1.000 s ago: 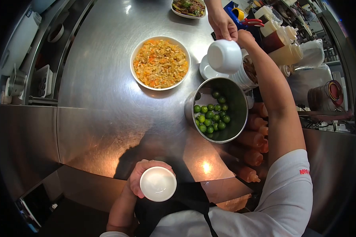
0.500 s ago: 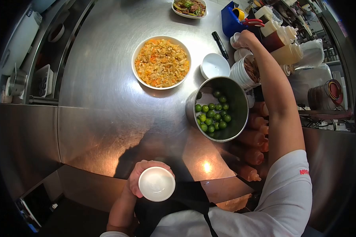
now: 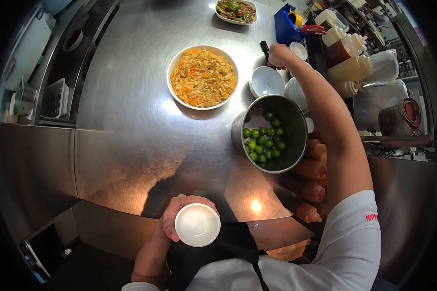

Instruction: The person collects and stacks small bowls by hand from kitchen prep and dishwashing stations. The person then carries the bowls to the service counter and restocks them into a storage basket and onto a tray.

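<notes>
My left hand (image 3: 172, 218) is wrapped round a small white bowl (image 3: 197, 225), whose inside faces up and looks empty. At the far right of the steel counter, my right hand (image 3: 279, 55) has its fingers closed beside a black marker (image 3: 264, 47); whether it grips the marker or something else is hidden. Just below this hand sits a white bowl (image 3: 267, 81), with a small white cup (image 3: 298, 50) to the hand's right. A steel pot (image 3: 302, 145) with green limes (image 3: 260, 140) stands in front of the white bowl.
A bowl of chopped orange and yellow food (image 3: 203, 77) is left of the pot. Behind it lies a dish of browned food (image 3: 235, 10). A blue container (image 3: 286, 26) holds red-handled scissors (image 3: 313, 30). Squeeze bottles (image 3: 352, 68) line the right side, with orange ones (image 3: 308, 169) beside the pot.
The other person's hand has left the view after setting down the white bowl. My right hand has moved left from the small cups to the marker. My left hand still holds its bowl.
</notes>
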Action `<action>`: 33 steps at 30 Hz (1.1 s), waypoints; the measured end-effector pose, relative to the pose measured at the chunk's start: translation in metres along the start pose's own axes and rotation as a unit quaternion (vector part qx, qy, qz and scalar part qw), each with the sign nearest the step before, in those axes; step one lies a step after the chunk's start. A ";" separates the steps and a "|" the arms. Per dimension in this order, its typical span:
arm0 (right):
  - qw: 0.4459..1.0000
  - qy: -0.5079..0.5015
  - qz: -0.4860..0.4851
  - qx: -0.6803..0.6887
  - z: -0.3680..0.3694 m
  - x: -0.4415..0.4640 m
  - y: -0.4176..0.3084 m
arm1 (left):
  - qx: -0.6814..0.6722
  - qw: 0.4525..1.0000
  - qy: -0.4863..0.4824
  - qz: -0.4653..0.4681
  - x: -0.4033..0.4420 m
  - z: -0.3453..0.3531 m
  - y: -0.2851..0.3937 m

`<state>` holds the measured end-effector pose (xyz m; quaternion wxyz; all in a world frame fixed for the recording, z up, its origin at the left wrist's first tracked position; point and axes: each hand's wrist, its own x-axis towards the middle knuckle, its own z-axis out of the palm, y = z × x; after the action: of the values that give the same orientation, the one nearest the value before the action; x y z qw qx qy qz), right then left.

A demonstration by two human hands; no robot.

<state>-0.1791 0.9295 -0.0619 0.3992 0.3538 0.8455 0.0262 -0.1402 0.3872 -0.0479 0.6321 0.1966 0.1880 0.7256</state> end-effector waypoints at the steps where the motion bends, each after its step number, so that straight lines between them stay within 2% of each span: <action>1: 0.999 0.025 -0.036 0.003 -0.001 -0.009 -0.007 | 0.003 1.000 0.000 -0.002 -0.002 -0.001 0.000; 2: 0.996 0.049 -0.072 0.006 -0.001 -0.017 -0.016 | 0.006 1.000 0.000 -0.004 -0.004 -0.002 0.000; 3: 0.973 0.090 -0.036 0.208 0.003 -0.025 -0.024 | 0.009 1.000 -0.002 -0.008 -0.005 -0.004 0.000; 6: 0.965 0.106 -0.054 0.233 -0.013 -0.038 -0.049 | 0.027 1.000 0.000 -0.008 -0.008 -0.009 0.000; 11: 0.960 0.203 -0.150 0.117 -0.016 -0.017 -0.073 | 0.036 0.999 0.006 -0.014 -0.008 -0.010 0.010; 14: 0.929 0.345 -0.089 0.101 -0.024 -0.025 -0.083 | 0.083 0.996 0.029 -0.018 -0.005 -0.011 0.023; 16: 0.866 0.364 -0.152 0.308 -0.044 -0.080 -0.087 | 0.121 0.990 0.066 -0.026 0.000 -0.011 0.035; 17: 0.820 0.340 -0.252 0.386 -0.053 -0.120 -0.094 | 0.147 0.986 0.065 -0.048 0.003 -0.015 0.044; 18: 0.802 0.293 -0.321 0.410 -0.061 -0.179 -0.106 | 0.173 0.980 0.063 -0.069 0.007 -0.018 0.053; 20: 0.737 0.143 -0.509 0.422 -0.054 -0.245 -0.124 | 0.173 0.981 0.054 -0.065 0.015 -0.021 0.061; 21: 0.784 0.109 -0.518 0.323 -0.049 -0.303 -0.138 | 0.157 0.983 0.052 -0.075 0.019 -0.025 0.065; 22: 0.749 0.084 -0.591 0.288 -0.025 -0.321 -0.150 | 0.139 0.985 0.048 -0.086 0.021 -0.027 0.066; 24: 0.762 0.008 -0.613 0.206 -0.007 -0.351 -0.175 | 0.102 0.983 0.128 -0.078 0.020 -0.024 0.054; 25: 0.739 0.027 -0.607 0.292 0.009 -0.352 -0.186 | 0.117 0.976 0.142 -0.114 0.024 -0.018 0.068; 26: 0.747 0.039 -0.592 0.300 0.016 -0.349 -0.191 | 0.132 0.967 0.157 -0.150 0.024 -0.016 0.077; 27: 0.754 0.051 -0.578 0.308 0.020 -0.346 -0.195 | 0.082 0.985 0.102 -0.109 0.022 -0.022 0.073; 30: 0.755 0.099 -0.531 0.372 0.033 -0.348 -0.206 | -0.002 0.990 0.078 -0.118 0.014 -0.031 0.073; 31: 0.754 0.118 -0.509 0.399 0.038 -0.351 -0.207 | -0.020 0.995 0.043 -0.086 0.012 -0.035 0.073; 33: 0.744 0.157 -0.508 0.404 0.045 -0.348 -0.208 | 0.027 0.993 0.079 -0.083 0.008 -0.031 0.080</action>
<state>-0.1181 0.5473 0.0685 0.0350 -0.0086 0.8822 -0.4696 -0.2249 0.3841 -0.0326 0.6680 0.1392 0.2724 0.6784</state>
